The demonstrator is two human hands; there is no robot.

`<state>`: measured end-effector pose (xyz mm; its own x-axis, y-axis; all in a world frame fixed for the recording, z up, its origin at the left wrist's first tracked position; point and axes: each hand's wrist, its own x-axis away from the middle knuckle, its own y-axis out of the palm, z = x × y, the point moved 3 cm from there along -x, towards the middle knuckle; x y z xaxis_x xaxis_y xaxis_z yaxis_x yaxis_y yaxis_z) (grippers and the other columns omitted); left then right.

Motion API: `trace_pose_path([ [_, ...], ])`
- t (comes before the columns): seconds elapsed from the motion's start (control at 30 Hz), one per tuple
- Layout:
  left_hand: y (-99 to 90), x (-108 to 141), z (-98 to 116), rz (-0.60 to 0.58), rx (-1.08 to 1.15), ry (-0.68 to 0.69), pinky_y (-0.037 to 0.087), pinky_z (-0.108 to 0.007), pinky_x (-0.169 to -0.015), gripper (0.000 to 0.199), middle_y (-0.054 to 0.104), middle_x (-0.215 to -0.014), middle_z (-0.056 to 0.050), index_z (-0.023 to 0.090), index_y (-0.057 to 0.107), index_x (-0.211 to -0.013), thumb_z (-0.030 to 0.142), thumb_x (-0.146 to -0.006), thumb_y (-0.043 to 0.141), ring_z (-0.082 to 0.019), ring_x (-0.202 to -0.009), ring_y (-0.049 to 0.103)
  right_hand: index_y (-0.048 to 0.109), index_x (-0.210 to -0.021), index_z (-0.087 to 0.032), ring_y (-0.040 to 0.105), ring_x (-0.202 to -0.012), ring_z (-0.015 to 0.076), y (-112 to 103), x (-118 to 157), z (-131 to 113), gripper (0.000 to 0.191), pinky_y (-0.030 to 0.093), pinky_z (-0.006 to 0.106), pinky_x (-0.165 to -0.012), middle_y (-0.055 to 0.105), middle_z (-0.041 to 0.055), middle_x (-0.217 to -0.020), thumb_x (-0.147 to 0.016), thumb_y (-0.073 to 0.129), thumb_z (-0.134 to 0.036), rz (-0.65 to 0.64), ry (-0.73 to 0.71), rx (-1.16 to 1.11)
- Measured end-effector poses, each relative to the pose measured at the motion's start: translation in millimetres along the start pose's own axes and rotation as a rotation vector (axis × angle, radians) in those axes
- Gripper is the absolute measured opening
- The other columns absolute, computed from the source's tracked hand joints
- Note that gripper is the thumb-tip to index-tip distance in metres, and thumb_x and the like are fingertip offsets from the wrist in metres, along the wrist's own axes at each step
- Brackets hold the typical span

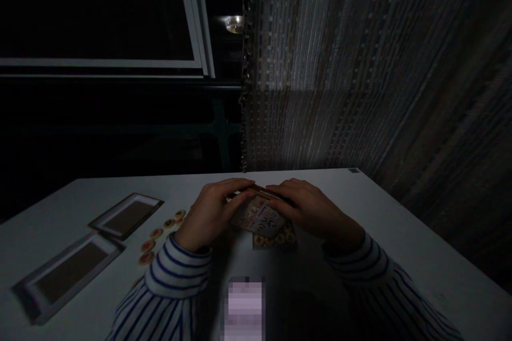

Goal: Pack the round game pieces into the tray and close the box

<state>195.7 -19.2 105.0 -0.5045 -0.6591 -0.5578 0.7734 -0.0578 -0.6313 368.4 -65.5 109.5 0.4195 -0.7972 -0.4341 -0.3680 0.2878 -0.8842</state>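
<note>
Both my hands hold a folded printed sheet with dark brush lettering and a brown strip along its far edge. My left hand pinches its left side, thumb on the near face. On the right side my right hand grips it the same way, fingers curled over the top. Partly covered beneath the sheet is a small box of round Chinese chess pieces, lying in rows. Loose Chinese chess pieces with red or dark characters lie beside my left forearm, which hides some of them.
Two shallow rectangular box parts lie at the left, the farther one touching or nearly touching the nearer one. A pixelated pale block is at the bottom middle. Beyond the white table hangs a string curtain. The scene is dim.
</note>
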Motion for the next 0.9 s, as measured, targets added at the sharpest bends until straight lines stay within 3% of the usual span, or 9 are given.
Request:
trace_pose_path([
  [0.9, -23.4, 2.2, -11.1, 0.077, -0.028, -0.139, 0.049, -0.024, -0.071, 0.032, 0.069, -0.091, -0.001, 0.021, 0.065, -0.097, 0.042, -0.076, 0.053, -0.016, -0.079, 0.062, 0.056, -0.112, -0.018, 0.056, -0.092, 0.0187, -1.8, 4.7, 15.2, 0.036, 0.043, 0.032, -0.08, 0.063, 0.0054, -0.103, -0.084, 0.045, -0.037, 0.065, 0.106, -0.013],
])
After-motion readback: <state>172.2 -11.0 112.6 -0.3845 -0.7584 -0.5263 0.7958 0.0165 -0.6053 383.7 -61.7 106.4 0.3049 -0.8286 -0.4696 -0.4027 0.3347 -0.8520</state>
